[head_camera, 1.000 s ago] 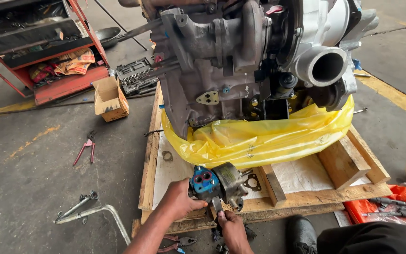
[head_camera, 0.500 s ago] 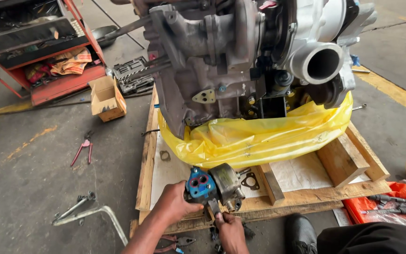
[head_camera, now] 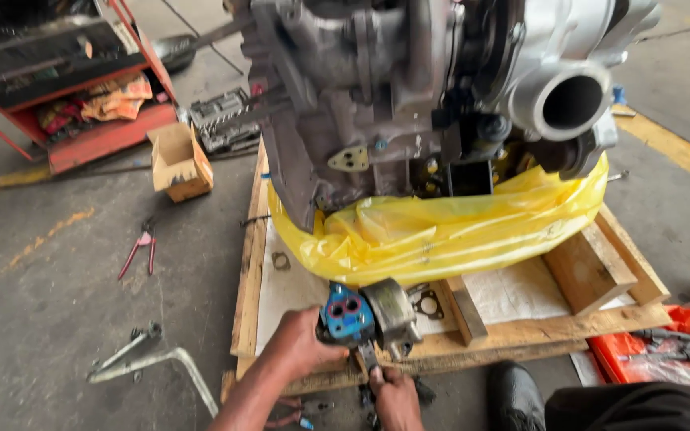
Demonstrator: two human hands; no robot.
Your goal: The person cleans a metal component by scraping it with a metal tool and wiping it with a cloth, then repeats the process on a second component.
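Heavy, rigid, likely oily pump (head_camera: 373, 313) is clenched at its 9 o'clock body by left hand (head_camera: 301, 345), right hand (head_camera: 393, 391) grasping its bottom tab.

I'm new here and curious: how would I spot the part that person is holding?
Find the big engine on the wooden pallet. At the pallet's near edge, the left hand steadies a metal pump-like part. Only it has a bright blue face with two round holes.
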